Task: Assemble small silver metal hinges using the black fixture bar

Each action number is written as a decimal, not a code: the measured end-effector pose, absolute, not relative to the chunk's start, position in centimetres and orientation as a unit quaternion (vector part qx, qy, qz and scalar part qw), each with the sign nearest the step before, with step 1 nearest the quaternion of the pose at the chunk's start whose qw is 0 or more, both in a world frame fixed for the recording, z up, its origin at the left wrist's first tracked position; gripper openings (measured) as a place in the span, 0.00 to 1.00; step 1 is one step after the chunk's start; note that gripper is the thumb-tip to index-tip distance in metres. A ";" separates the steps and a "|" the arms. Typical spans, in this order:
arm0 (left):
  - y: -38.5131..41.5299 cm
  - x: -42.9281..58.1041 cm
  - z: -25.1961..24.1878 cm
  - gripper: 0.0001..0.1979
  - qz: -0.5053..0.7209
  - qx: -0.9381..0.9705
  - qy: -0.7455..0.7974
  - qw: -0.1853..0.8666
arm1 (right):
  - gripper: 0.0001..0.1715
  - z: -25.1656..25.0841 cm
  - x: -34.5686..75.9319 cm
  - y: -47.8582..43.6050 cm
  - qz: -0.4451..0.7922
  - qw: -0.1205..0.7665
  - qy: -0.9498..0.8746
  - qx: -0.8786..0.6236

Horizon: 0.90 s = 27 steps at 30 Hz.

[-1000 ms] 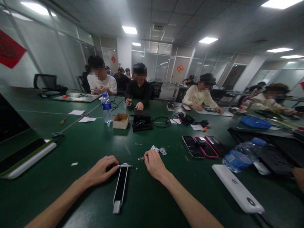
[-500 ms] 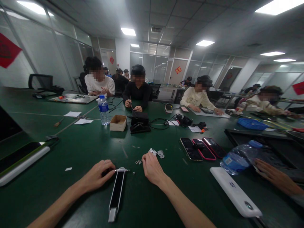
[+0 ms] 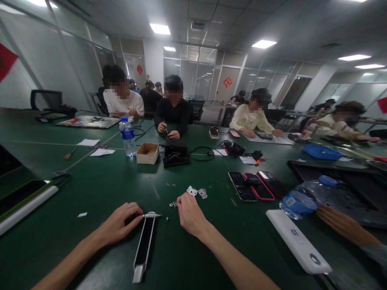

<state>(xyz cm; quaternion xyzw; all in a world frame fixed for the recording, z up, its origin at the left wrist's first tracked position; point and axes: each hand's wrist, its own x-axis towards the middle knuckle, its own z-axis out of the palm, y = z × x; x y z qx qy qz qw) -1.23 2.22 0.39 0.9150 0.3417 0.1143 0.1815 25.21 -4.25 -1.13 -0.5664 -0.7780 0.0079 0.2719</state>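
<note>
My left hand (image 3: 124, 220) pinches the left end of a thin metal rod (image 3: 157, 215). The rod crosses the top of a long narrow frame (image 3: 147, 237) with pale edges, which lies on the green table. A tiny pale piece (image 3: 167, 218) lies just right of the rod. Farther right, my right hand (image 3: 191, 214) rests on the table with its fingers curled downward; what they hold, if anything, is hidden. Small metal nuts (image 3: 172, 204) lie at its left side. Flat metal brackets with holes (image 3: 192, 191) lie just beyond its fingers.
Phones (image 3: 242, 186), a tilted water bottle (image 3: 302, 199) and a white device (image 3: 298, 241) are on the right, beside another person's hand (image 3: 344, 225). Ahead stand a small box (image 3: 147, 154), a black stand (image 3: 176, 153) and an upright bottle (image 3: 128, 137). Several people sit across the table.
The view has shifted slightly. My hands keep almost the same positions at the rod and beside the nuts. The other person's hand at the right has shifted slightly beside the tilted bottle.
</note>
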 end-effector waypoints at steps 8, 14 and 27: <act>2.0 -1.3 0.4 0.14 0.118 0.913 0.350 0.177 | 0.08 -0.5 24.8 -5.3 0.044 0.266 -0.768 -0.581; 1.8 -1.3 0.5 0.14 0.113 0.910 0.360 0.174 | 0.08 -0.2 24.4 -6.3 0.061 0.260 -0.765 -0.586; 1.9 -1.4 0.4 0.14 0.121 0.907 0.355 0.192 | 0.08 0.5 23.5 -7.5 0.082 0.246 -0.753 -0.605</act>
